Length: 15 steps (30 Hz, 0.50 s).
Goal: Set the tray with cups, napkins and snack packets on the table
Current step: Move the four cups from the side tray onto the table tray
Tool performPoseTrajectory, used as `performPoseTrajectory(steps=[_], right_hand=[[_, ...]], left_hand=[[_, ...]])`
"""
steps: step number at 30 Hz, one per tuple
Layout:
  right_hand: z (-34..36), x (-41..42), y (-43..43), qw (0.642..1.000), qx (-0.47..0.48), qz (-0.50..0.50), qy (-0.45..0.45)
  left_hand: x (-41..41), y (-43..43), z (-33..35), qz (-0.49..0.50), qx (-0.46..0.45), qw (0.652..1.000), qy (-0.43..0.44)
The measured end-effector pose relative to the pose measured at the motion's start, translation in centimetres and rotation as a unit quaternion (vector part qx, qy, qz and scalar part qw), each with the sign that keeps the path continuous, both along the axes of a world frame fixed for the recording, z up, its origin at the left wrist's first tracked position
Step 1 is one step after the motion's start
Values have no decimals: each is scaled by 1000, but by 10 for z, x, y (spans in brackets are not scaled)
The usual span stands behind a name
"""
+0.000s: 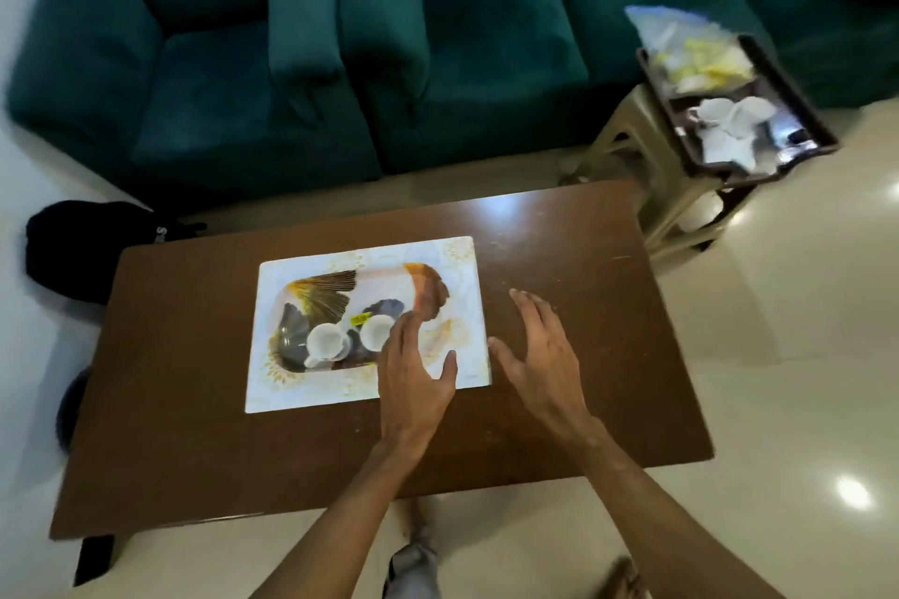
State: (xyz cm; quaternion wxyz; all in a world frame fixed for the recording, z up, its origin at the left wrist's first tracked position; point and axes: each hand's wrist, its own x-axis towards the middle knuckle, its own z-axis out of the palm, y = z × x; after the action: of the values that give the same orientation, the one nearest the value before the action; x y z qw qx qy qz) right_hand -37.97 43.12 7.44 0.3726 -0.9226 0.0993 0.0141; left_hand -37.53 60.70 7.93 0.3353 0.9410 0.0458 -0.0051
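A white rectangular tray (462, 268) with a gold leaf border and a feather print lies in the middle of the brown table (584, 306). Two white cups (327, 340) (377, 332) stand in its lower middle. My left hand (413, 370) hovers over the tray's near right corner, fingers apart, holding nothing. My right hand (540, 355) floats just right of the tray's edge, fingers spread and empty. Off to the far right, a dark tray (822, 131) on a plastic stool carries more white cups (729, 117), a folded napkin (727, 151) and a clear snack packet (681, 49).
A dark green sofa (438, 39) runs along the far side of the table. The beige plastic stool (647, 161) stands at the table's far right corner. A black bag (87, 248) lies on the floor at the left. Glossy cream tiles (802, 379) surround the table.
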Motion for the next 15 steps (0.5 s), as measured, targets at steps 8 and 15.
performPoseTrajectory(steps=[8, 15], right_hand=[[59, -73, -244, 997, -60, -48, -21], [86, -58, -398, 990, -96, -102, -9]], left_hand=[[-49, -232, 48, -109, -34, 993, 9], [-6, -391, 68, -169, -75, 982, 25]])
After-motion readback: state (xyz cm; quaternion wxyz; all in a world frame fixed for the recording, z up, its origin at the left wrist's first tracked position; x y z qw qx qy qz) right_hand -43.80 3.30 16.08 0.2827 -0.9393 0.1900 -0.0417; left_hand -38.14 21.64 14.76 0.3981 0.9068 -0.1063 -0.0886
